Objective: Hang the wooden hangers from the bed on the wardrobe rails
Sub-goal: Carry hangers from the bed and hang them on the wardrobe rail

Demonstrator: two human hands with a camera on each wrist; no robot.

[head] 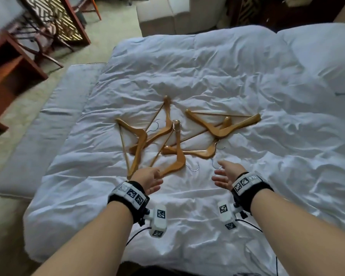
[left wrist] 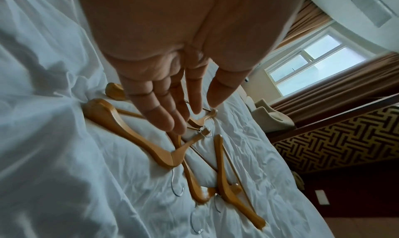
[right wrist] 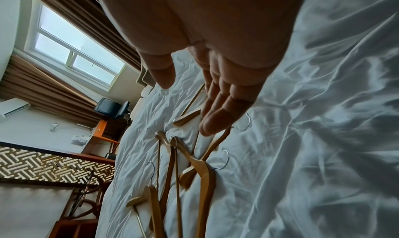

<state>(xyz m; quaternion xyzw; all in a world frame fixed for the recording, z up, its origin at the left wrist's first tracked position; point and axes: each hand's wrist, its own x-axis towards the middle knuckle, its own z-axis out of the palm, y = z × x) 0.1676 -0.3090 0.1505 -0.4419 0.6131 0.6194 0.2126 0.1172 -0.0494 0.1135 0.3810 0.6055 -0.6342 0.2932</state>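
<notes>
Both the left hand (head: pixel 147 179) and the right hand (head: pixel 226 174) reached empty, fingers relaxed, toward the wooden hangers (head: pixel 179 136) tangled on the bed (head: pixel 247 76), where crossed arms and hooks would likely snag if one were lifted.

I see the hangers (head: pixel 179 136) piled mid-bed (head: pixel 247 76); my left hand (head: pixel 147 179) and right hand (head: pixel 228 174) hover at their near side.

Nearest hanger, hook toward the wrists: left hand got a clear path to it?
Probably yes. The left hand hovers open beside the nearest hanger, nothing lying between them. Another hanger crosses its far arm, so lifting may drag that one.
</notes>
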